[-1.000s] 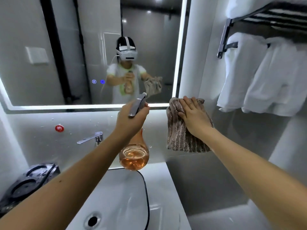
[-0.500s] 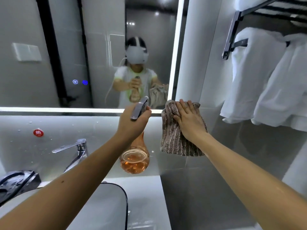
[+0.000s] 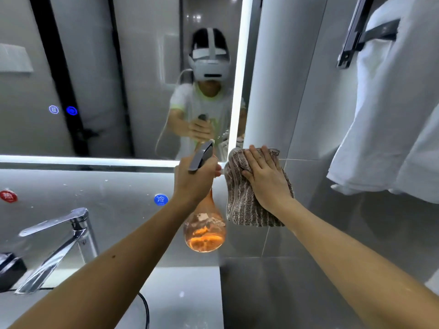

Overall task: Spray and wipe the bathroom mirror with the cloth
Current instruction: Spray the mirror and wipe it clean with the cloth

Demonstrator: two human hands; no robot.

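The spray bottle (image 3: 204, 224) is clamped at the neck by the left hand (image 3: 196, 179), hanging upright, nozzle aimed at the mirror (image 3: 107, 79) up and left. The cloth (image 3: 240, 200) is pinned flat under the open right hand (image 3: 267, 179) on the wall tile (image 3: 308, 138), just right of the mirror's lit edge. The glass lies up-left of both; the right hand is judged nearer its corner.

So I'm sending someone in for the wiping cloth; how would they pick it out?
Find the lit mirror; at its lower right corner the right hand presses the cloth to the grey wall. It is brown and striped, unlike the white towels further right.
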